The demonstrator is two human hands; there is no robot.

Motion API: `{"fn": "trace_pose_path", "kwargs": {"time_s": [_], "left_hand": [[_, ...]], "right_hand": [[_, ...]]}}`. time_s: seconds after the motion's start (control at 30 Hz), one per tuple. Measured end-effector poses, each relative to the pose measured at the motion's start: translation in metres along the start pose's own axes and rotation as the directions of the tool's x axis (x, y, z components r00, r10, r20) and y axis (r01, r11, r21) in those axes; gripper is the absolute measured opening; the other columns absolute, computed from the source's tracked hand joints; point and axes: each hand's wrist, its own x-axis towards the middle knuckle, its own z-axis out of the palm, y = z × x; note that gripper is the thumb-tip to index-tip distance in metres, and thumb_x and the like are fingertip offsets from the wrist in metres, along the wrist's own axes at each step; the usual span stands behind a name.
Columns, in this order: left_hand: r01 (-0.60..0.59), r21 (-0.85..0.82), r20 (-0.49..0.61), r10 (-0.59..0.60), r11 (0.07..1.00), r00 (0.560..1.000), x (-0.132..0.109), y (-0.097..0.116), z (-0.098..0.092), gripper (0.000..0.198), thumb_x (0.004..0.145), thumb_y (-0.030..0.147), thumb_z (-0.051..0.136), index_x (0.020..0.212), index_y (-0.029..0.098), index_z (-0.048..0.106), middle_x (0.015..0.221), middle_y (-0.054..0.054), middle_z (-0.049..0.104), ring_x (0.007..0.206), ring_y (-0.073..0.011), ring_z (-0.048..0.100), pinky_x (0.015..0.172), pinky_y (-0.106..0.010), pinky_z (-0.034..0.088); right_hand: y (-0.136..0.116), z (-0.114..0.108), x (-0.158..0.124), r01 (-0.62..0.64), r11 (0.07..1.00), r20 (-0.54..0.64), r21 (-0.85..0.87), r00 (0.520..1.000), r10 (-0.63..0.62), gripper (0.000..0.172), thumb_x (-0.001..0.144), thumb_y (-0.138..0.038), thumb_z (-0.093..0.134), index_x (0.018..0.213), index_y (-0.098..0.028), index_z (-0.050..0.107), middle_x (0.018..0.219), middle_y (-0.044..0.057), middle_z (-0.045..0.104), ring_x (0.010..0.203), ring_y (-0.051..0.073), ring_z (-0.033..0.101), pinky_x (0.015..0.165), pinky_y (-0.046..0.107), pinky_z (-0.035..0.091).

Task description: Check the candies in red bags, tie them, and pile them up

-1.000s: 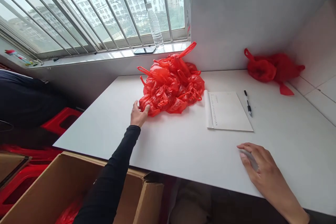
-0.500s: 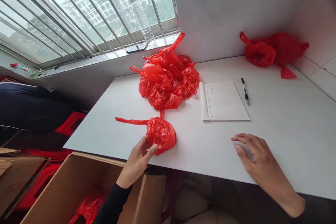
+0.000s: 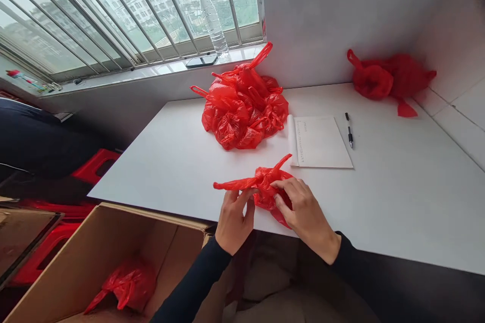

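Observation:
A small knotted red plastic bag (image 3: pixel 264 196) rests near the front edge of the white table, its twisted handles sticking out to the left and up. My left hand (image 3: pixel 235 217) is closed at the bag's left side, fingers and thumb at the base of the left handle. From the right, my right hand (image 3: pixel 306 211) pinches the bag close to its knot. Part of the bag is hidden behind my right fingers. Behind it lies a heap of similar red plastic bags (image 3: pixel 242 111) against the wall.
A notepad (image 3: pixel 322 141) and a pen (image 3: pixel 349 131) lie on the table (image 3: pixel 397 186). More red bags (image 3: pixel 394 81) sit at the back right corner. Below left, an open cardboard box (image 3: pixel 87 247) holds a red bag (image 3: pixel 131 282). A bottle (image 3: pixel 212 22) stands on the windowsill.
The small bag has moved to the right along the table's front, with my left hand at it. My right hand has come left from the bare tabletop and taken hold of the bag.

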Motion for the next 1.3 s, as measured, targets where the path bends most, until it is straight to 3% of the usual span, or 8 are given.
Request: {"fn": "trace_pose_path", "kwargs": {"time_s": [0.17,0.33,0.47,0.67,0.87,1.03,1.23,1.3], "left_hand": [[-0.12,-0.012,-0.02,0.12,0.993,0.993,0.019,-0.003,0.005,0.046,0.102,0.03,0.062,0.146,0.022,0.052,0.144,-0.013,0.06,0.133,-0.0317,0.058,0.109,-0.057,0.051],[-0.219,-0.008,0.041,0.219,0.976,0.975,0.024,0.012,0.01,0.024,0.102,0.035,0.062,0.12,0.019,0.066,0.106,-0.005,0.07,0.102,-0.0226,0.067,0.092,-0.044,0.058],[-0.223,0.034,0.028,0.222,0.974,0.975,0.022,0.018,0.01,0.018,0.102,0.032,0.062,0.111,0.019,0.068,0.097,-0.003,0.069,0.093,-0.0195,0.067,0.086,-0.04,0.058],[-0.22,0.083,0.007,0.221,0.972,0.975,0.022,0.012,0.005,0.015,0.102,0.031,0.063,0.099,0.019,0.07,0.09,-0.001,0.069,0.088,-0.0183,0.067,0.088,-0.041,0.057],[-0.243,0.022,-0.013,0.243,0.97,0.97,0.029,0.025,0.005,0.011,0.101,0.025,0.062,0.106,0.019,0.069,0.09,-0.001,0.067,0.087,-0.0178,0.065,0.082,-0.037,0.056],[-0.226,-0.051,-0.017,0.225,0.973,0.974,0.034,0.026,0.002,0.012,0.099,0.015,0.059,0.103,0.02,0.07,0.086,-0.002,0.066,0.087,-0.0193,0.062,0.082,-0.038,0.054],[-0.192,-0.189,0.07,0.209,0.963,0.975,0.031,0.03,0.004,0.054,0.09,0.022,0.075,0.141,0.032,0.062,0.132,-0.009,0.065,0.118,-0.0281,0.061,0.101,-0.048,0.054],[-0.158,-0.239,0.093,0.184,0.958,0.978,0.031,0.033,0.005,0.042,0.096,0.026,0.069,0.136,0.036,0.067,0.128,-0.007,0.066,0.116,-0.0262,0.062,0.101,-0.047,0.054]], "right_hand": [[0.005,-0.025,-0.005,-0.011,0.996,-0.007,0.09,1.0,0.012,0.017,0.1,-0.016,0.05,0.108,-0.026,0.062,0.107,0.006,0.07,0.105,0.027,0.064,0.092,0.045,0.056],[0.0,-0.046,-0.006,-0.045,0.997,-0.002,0.063,0.999,0.045,0.019,0.097,-0.023,0.056,0.115,-0.027,0.061,0.114,0.006,0.07,0.111,0.029,0.064,0.094,0.045,0.055],[0.004,-0.054,-0.008,-0.032,0.999,0.058,0.034,0.998,0.03,0.019,0.098,-0.031,0.06,0.117,-0.029,0.065,0.112,0.004,0.072,0.106,0.028,0.066,0.093,0.045,0.055],[0.013,-0.066,-0.015,-0.185,0.983,-0.044,0.017,0.982,0.186,0.019,0.102,-0.043,0.06,0.106,-0.029,0.071,0.109,0.005,0.075,0.098,0.027,0.068,0.057,0.032,0.048],[0.002,-0.063,-0.008,-0.181,0.971,0.094,0.154,0.981,0.168,0.028,0.099,-0.049,0.066,0.121,-0.032,0.068,0.123,0.003,0.073,0.114,0.027,0.067,0.097,0.043,0.053],[0.0,-0.064,0.0,-0.252,0.935,0.087,0.248,0.967,0.237,0.02,0.101,-0.045,0.063,0.108,-0.029,0.071,0.113,0.003,0.074,0.108,0.025,0.069,0.098,0.042,0.053],[-0.001,-0.066,0.004,-0.312,0.883,0.106,0.351,0.95,0.293,0.025,0.1,-0.049,0.065,0.106,-0.026,0.07,0.111,0.005,0.075,0.105,0.025,0.07,0.096,0.039,0.055],[0.0,-0.065,0.006,-0.363,0.839,0.164,0.405,0.932,0.324,0.032,0.1,-0.055,0.063,0.11,-0.026,0.069,0.105,0.004,0.075,0.096,0.023,0.071,0.088,0.037,0.056]]}}
